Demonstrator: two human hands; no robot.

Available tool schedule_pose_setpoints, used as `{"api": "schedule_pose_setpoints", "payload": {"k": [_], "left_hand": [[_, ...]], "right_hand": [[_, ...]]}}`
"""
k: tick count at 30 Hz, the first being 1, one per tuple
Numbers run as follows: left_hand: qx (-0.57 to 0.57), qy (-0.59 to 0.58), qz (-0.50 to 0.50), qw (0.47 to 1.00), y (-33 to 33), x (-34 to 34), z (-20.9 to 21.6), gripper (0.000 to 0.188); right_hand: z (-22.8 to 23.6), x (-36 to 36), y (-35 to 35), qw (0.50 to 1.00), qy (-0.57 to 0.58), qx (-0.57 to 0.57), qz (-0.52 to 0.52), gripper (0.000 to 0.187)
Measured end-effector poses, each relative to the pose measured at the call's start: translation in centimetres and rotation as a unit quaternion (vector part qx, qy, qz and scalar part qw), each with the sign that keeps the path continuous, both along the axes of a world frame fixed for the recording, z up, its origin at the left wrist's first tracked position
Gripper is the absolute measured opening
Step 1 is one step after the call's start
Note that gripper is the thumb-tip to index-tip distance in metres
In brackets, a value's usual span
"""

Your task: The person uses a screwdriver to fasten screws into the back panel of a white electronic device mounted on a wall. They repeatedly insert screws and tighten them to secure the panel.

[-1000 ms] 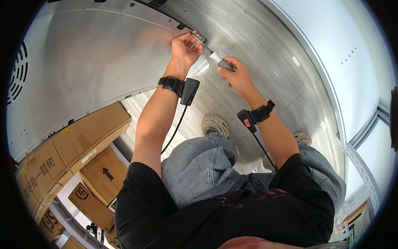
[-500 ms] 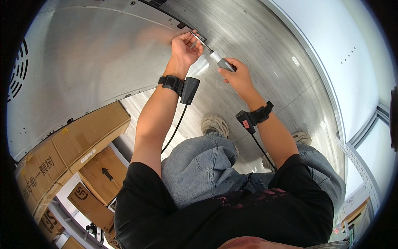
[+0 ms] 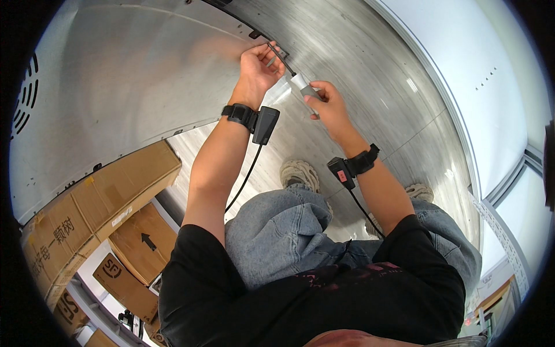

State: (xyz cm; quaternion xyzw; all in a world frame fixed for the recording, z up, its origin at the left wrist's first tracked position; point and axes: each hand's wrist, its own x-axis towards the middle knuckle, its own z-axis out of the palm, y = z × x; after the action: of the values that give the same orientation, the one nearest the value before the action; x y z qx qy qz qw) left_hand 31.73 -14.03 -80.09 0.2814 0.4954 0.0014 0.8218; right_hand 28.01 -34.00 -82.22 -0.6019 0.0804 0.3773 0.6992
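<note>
My right hand is closed round the handle of a screwdriver, which has a grey grip and a white collar. Its dark shaft slants up and left to the edge of a large metal panel. There, the fingers of my left hand are curled, their tips pinched about the end of the shaft. Whether a small screw sits between those fingertips is hidden. The left hand lies against the panel's edge, beside a small dark clip.
Cardboard boxes are stacked at the lower left, under the panel's near edge. A white, glossy curved surface stands on the right. Grey wood-look floor lies between. Cables hang from black devices on both wrists.
The screwdriver's handle has turned a little in my right hand, and the right fingers have shifted slightly left. My left hand stays almost still at the panel's edge.
</note>
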Motion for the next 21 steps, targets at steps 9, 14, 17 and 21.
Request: {"api": "schedule_pose_setpoints", "payload": {"k": [9,14,17,21], "left_hand": [[0.000,-0.009,-0.009,1.000,0.3,-0.1,-0.4,0.020],[0.002,-0.012,-0.010,1.000,0.2,-0.1,-0.3,0.020],[-0.001,-0.016,-0.007,1.000,0.1,-0.1,-0.2,0.021],[0.002,-0.013,-0.008,1.000,0.2,-0.1,-0.5,0.021]], "right_hand": [[1.1,1.3,-0.8,0.998,0.040,0.031,0.044,0.034],[0.7,1.2,-0.5,0.999,0.031,0.000,0.022,0.031],[0.0,0.4,-0.3,0.999,-0.039,-0.022,-0.007,0.029],[-1.0,0.6,-0.3,0.985,-0.159,-0.060,0.005,0.033]]}}
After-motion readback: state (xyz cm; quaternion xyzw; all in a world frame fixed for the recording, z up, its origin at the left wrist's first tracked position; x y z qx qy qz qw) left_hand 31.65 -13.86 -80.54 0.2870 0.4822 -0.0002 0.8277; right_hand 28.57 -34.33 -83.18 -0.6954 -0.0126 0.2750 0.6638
